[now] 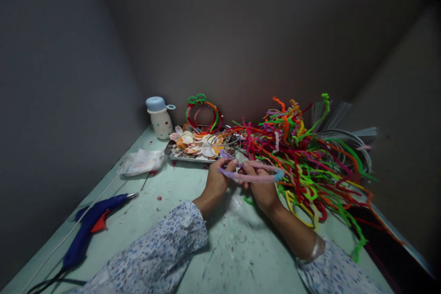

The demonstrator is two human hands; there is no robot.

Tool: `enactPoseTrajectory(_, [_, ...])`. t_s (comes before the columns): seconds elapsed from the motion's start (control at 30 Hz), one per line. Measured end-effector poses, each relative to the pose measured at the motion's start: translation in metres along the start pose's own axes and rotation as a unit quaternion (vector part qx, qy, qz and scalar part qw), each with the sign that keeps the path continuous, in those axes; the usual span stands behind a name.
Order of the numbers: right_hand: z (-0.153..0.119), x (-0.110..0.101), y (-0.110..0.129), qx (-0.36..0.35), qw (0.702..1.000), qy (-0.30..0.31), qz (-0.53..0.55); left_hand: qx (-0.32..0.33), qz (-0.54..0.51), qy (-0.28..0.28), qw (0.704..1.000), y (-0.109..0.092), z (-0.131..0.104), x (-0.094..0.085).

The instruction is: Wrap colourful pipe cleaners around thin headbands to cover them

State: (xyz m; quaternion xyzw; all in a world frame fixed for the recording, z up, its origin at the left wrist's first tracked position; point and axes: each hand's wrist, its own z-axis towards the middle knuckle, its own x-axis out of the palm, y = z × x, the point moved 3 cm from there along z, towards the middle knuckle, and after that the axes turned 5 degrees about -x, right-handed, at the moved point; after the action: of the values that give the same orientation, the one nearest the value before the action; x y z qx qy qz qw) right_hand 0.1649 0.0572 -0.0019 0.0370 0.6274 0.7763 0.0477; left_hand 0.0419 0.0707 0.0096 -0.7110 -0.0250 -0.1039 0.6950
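A loop of fuzzy pipe cleaner (250,177), lilac and pink with a light blue patch at its right end, is held above the table between my hands. My left hand (220,175) pinches its lilac left part, where a short purple end sticks up. My right hand (260,186) has its fingers closed around the pink part near the middle. The fingertips of both hands nearly meet, and what lies between them is partly hidden. Just behind the hands, thin wire hoops (224,143) rest over the tray's right side.
A metal tray (193,160) holds flower-like cutouts and small bits. A finished-looking headband (204,105) stands behind it. Left are a bottle (160,121), a plastic packet (143,163) and a blue glue gun (93,220) with its cord. A tangled pipe-cleaner pile (303,161) covers the right.
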Motion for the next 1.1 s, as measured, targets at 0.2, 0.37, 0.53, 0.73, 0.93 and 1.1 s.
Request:
enactPoseTrajectory(0.2, [0.0,0.005,0.002,0.008,0.999,0.034,0.003,0.014,0.028,-0.002,1.0,0.002,0.0,-0.002])
enactPoseTrajectory(0.37, [0.002,0.005,-0.008,0.051,0.998,0.017,0.023,0.022,0.045,-0.012,0.999,0.007,0.004,-0.004])
enactPoseTrajectory(0.53, [0.001,0.004,-0.012,0.033,0.999,0.02,0.002,0.015,0.072,0.002,0.997,0.006,0.003,-0.004])
enactPoseTrajectory(0.73, [-0.001,0.003,-0.008,0.024,0.999,0.024,-0.019,0.01,0.052,0.045,0.998,0.004,0.0,-0.001])
enactPoseTrajectory(0.93, [-0.001,0.005,-0.011,0.037,0.999,0.013,-0.005,-0.005,0.022,0.007,1.0,0.008,0.002,-0.001])
enactPoseTrajectory(1.1, [-0.002,0.006,-0.008,0.033,0.999,0.028,-0.005,-0.01,0.025,0.043,0.999,0.001,-0.004,0.004])
